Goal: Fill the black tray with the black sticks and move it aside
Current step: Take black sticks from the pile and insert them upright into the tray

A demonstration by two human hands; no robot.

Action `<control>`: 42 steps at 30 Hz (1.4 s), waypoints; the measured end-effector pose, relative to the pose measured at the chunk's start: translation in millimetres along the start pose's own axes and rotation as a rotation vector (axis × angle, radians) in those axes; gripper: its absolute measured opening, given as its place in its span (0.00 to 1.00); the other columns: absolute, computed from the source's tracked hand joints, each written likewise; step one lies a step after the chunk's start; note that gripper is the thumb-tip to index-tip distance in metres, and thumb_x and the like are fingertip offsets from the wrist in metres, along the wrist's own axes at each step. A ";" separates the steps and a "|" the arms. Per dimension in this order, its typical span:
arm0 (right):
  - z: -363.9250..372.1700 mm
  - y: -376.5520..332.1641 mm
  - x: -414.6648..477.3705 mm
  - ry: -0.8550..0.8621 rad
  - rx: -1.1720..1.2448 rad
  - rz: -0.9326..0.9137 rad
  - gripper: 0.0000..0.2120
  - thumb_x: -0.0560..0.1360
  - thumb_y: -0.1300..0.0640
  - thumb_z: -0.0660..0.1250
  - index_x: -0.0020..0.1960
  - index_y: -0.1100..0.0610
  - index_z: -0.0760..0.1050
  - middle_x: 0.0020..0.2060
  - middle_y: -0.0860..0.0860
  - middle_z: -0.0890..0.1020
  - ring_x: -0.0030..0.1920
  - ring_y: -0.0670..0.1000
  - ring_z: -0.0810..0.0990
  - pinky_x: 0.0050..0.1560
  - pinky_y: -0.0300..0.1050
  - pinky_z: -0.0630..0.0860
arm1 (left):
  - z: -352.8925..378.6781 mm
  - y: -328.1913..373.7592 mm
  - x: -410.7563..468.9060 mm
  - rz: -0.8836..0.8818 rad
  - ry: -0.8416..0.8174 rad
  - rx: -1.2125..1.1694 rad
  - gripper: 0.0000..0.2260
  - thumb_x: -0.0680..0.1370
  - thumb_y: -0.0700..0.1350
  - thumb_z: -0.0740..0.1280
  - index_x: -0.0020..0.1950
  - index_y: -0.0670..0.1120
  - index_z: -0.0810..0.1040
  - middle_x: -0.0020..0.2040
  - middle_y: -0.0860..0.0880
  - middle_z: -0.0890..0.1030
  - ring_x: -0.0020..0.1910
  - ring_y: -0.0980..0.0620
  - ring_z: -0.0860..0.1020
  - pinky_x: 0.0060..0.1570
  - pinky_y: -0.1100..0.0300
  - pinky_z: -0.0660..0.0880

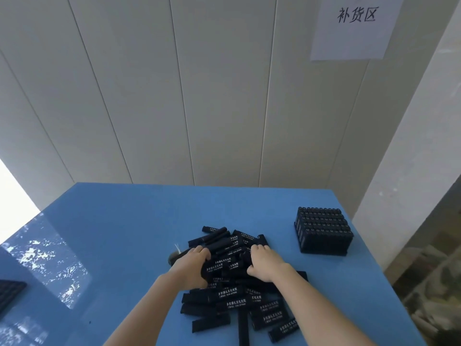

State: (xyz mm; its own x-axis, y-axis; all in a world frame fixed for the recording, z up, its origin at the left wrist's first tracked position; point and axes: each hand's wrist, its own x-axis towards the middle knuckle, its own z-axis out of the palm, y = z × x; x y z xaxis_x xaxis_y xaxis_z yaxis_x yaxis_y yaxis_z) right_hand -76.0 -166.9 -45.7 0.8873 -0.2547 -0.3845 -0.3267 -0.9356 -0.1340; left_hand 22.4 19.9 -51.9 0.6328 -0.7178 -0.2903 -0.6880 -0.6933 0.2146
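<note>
A loose heap of black sticks with white print lies on the blue table, in the middle near me. My left hand grips a bunch of sticks at the heap's left side, fingers curled over them. My right hand curls its fingers into the same bunch from the right. A black tray packed with upright sticks stands apart at the table's far right. Part of a flat black piece pokes out from under the heap by my right wrist.
White wall panels rise behind the table, with a paper sign at the upper right. A dark ribbed object sits at the table's left edge. Bright sun patches fall on the left half of the table. Rubble lies beyond the right edge.
</note>
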 end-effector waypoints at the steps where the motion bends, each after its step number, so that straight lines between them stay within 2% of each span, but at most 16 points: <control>1: 0.0 -0.4 0.1 -0.006 0.008 0.018 0.23 0.77 0.53 0.58 0.68 0.64 0.61 0.64 0.59 0.68 0.64 0.58 0.67 0.63 0.49 0.66 | 1.9 -0.9 -1.4 0.003 0.023 0.003 0.24 0.69 0.48 0.70 0.62 0.47 0.66 0.55 0.53 0.67 0.55 0.53 0.67 0.50 0.60 0.69; 4: 4.0 2.3 -1.0 0.033 0.084 0.046 0.22 0.77 0.53 0.56 0.67 0.62 0.61 0.64 0.58 0.68 0.59 0.56 0.71 0.56 0.47 0.69 | 6.5 -4.5 -6.6 0.044 0.103 0.065 0.15 0.70 0.47 0.68 0.54 0.49 0.68 0.52 0.53 0.71 0.52 0.53 0.68 0.47 0.61 0.66; 6: 6.2 4.6 -4.2 0.095 0.153 0.049 0.18 0.78 0.53 0.55 0.64 0.61 0.63 0.60 0.56 0.68 0.48 0.54 0.72 0.45 0.46 0.69 | 11.1 -6.6 -9.2 0.086 0.133 0.124 0.14 0.72 0.47 0.65 0.57 0.47 0.72 0.56 0.52 0.75 0.55 0.52 0.72 0.47 0.62 0.65; 11: 6.4 8.4 -14.1 0.223 0.244 0.056 0.09 0.79 0.51 0.53 0.52 0.57 0.63 0.47 0.50 0.65 0.37 0.50 0.67 0.36 0.44 0.65 | 19.3 -5.8 -15.5 0.188 0.233 0.174 0.13 0.77 0.48 0.61 0.59 0.46 0.75 0.56 0.50 0.77 0.56 0.51 0.74 0.51 0.63 0.65; 14: 4.5 9.4 -18.4 0.252 0.304 0.056 0.15 0.79 0.52 0.52 0.60 0.60 0.64 0.49 0.50 0.67 0.42 0.51 0.70 0.43 0.44 0.69 | 23.7 -5.4 -11.6 0.243 0.366 0.083 0.13 0.79 0.50 0.59 0.60 0.46 0.75 0.56 0.51 0.77 0.56 0.51 0.74 0.53 0.61 0.69; 17: 2.6 9.3 -24.3 0.252 0.362 0.066 0.22 0.80 0.52 0.51 0.70 0.61 0.58 0.59 0.53 0.72 0.54 0.53 0.74 0.53 0.45 0.71 | 28.9 5.7 -3.4 0.263 0.416 0.085 0.14 0.80 0.49 0.58 0.62 0.45 0.73 0.59 0.50 0.74 0.58 0.49 0.73 0.54 0.58 0.71; 19: 2.5 9.5 -28.3 0.253 0.394 0.072 0.23 0.80 0.52 0.51 0.71 0.61 0.56 0.49 0.52 0.76 0.47 0.51 0.76 0.47 0.45 0.72 | 34.5 10.9 3.6 0.219 0.420 0.145 0.14 0.81 0.49 0.57 0.65 0.46 0.69 0.62 0.50 0.71 0.60 0.50 0.70 0.57 0.59 0.69; 21: 3.8 10.7 -31.6 0.258 0.442 0.072 0.22 0.79 0.52 0.52 0.71 0.59 0.57 0.36 0.48 0.74 0.36 0.48 0.72 0.36 0.42 0.69 | 37.7 13.6 7.5 0.167 0.427 0.189 0.15 0.80 0.49 0.60 0.64 0.45 0.70 0.60 0.51 0.73 0.60 0.50 0.71 0.58 0.59 0.69; 25: 2.7 14.7 -41.7 0.267 0.543 0.086 0.15 0.78 0.53 0.53 0.62 0.58 0.63 0.31 0.48 0.70 0.31 0.47 0.69 0.31 0.41 0.65 | 47.6 11.0 11.2 0.187 0.470 0.259 0.16 0.59 0.52 0.81 0.39 0.48 0.80 0.36 0.54 0.79 0.35 0.54 0.77 0.34 0.64 0.77; 28: -0.9 16.7 -52.5 0.267 0.658 0.067 0.04 0.78 0.54 0.53 0.49 0.53 0.64 0.29 0.47 0.68 0.29 0.46 0.66 0.30 0.40 0.64 | 48.7 16.1 10.6 0.169 0.508 0.199 0.17 0.57 0.50 0.82 0.37 0.47 0.78 0.34 0.53 0.76 0.31 0.54 0.75 0.29 0.64 0.75; 31: -5.9 16.6 -63.8 0.261 0.785 0.019 0.04 0.79 0.55 0.54 0.46 0.52 0.63 0.30 0.47 0.67 0.29 0.44 0.65 0.29 0.36 0.64 | 36.9 26.6 4.4 0.099 0.569 -0.004 0.11 0.76 0.48 0.68 0.53 0.42 0.74 0.46 0.50 0.75 0.36 0.53 0.74 0.33 0.63 0.70; 33: -9.1 16.1 -69.9 0.271 0.893 -0.007 0.06 0.80 0.54 0.55 0.44 0.50 0.65 0.31 0.46 0.68 0.31 0.43 0.67 0.32 0.35 0.65 | 25.9 34.8 0.4 0.036 0.581 -0.241 0.10 0.81 0.48 0.58 0.58 0.44 0.66 0.47 0.52 0.73 0.35 0.52 0.73 0.33 0.61 0.68; 36: -9.1 10.5 -77.8 0.256 1.103 -0.040 0.11 0.80 0.51 0.56 0.39 0.51 0.66 0.33 0.46 0.70 0.35 0.43 0.70 0.37 0.34 0.67 | 9.0 47.7 -13.3 -0.041 0.577 -0.705 0.07 0.81 0.45 0.57 0.57 0.45 0.64 0.35 0.51 0.74 0.29 0.53 0.71 0.30 0.60 0.70; 38: -6.7 3.5 -78.5 0.222 1.215 -0.071 0.14 0.79 0.49 0.57 0.40 0.56 0.67 0.34 0.53 0.70 0.37 0.44 0.71 0.42 0.35 0.69 | 4.7 49.1 -25.2 -0.127 0.620 -0.961 0.07 0.81 0.43 0.57 0.58 0.43 0.64 0.35 0.51 0.72 0.30 0.55 0.69 0.31 0.63 0.68; 40: -4.7 -8.1 -74.5 0.172 1.304 -0.103 0.14 0.78 0.47 0.58 0.43 0.57 0.73 0.36 0.53 0.72 0.42 0.46 0.73 0.52 0.42 0.72 | 6.5 45.8 -38.2 -0.298 0.696 -1.082 0.05 0.81 0.44 0.57 0.55 0.44 0.66 0.36 0.50 0.72 0.31 0.54 0.68 0.31 0.62 0.66; 42: -3.7 -25.6 -69.9 0.106 1.395 -0.138 0.13 0.78 0.48 0.59 0.48 0.57 0.75 0.38 0.49 0.75 0.44 0.46 0.74 0.55 0.44 0.72 | 10.2 36.6 -56.0 -0.475 0.731 -1.222 0.03 0.80 0.44 0.59 0.49 0.45 0.68 0.34 0.48 0.70 0.30 0.52 0.66 0.30 0.60 0.65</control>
State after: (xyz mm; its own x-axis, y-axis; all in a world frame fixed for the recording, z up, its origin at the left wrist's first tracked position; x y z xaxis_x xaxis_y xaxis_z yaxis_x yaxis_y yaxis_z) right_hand -128.4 -126.0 -12.0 0.9377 -0.2578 -0.2329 -0.2306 0.0396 -0.9722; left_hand -41.8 35.3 -37.3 0.9926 -0.0342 -0.1165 0.1060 -0.2241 0.9688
